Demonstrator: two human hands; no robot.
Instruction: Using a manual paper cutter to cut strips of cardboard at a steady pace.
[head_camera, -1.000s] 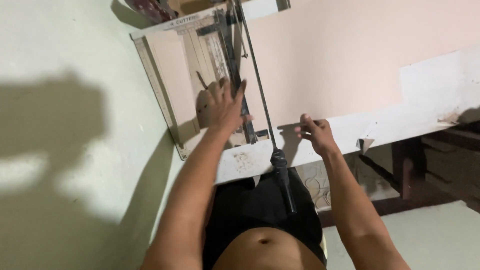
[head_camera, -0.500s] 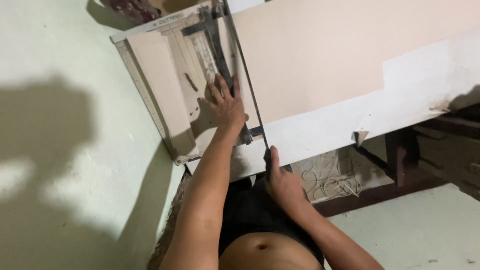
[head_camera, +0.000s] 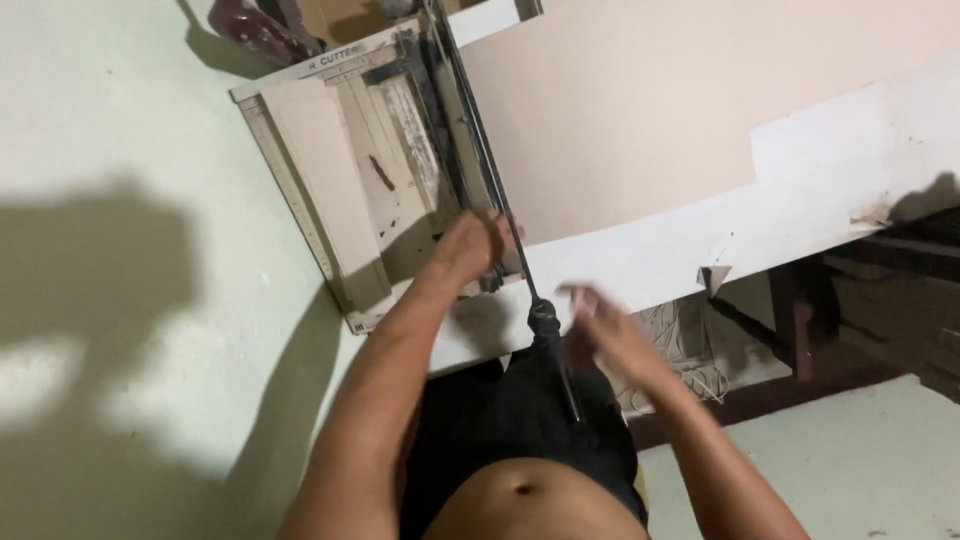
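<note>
White tabletop (head_camera: 800, 190) with paper cutter (head_camera: 380, 190), left hand (head_camera: 470, 245) flat on it, right hand (head_camera: 600, 325) blurred, open, beside lever handle (head_camera: 550, 340).

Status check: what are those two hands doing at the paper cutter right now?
Left hand pressing on cutter bed beside the blade arm. Right hand blurred, open, just off the black handle. Pink sheet under blade.
</note>
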